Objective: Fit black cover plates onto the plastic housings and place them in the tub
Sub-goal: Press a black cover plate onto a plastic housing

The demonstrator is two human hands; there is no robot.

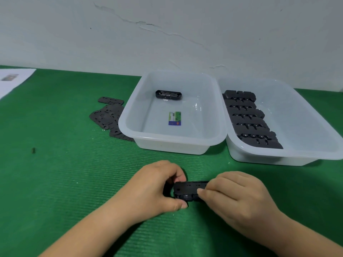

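Nearest, the left hand (157, 184) and right hand (233, 197) each have their grip clamped on one black housing (189, 191) just above the green counter (65, 182), while farther off sit loose cover plates (106, 115), a near-empty tub (172, 145) and a right tub (297, 158) of housings.

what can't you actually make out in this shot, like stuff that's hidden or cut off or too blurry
All in the head view:
- Housing: both ends are covered by the left hand and right hand, so whether the cover plate is fully seated cannot be told.
- Loose cover plates: the pile's right part is hidden behind the left tub.
- Card in that tub: print too small.
- Paper: cut off by the left edge, blurred.
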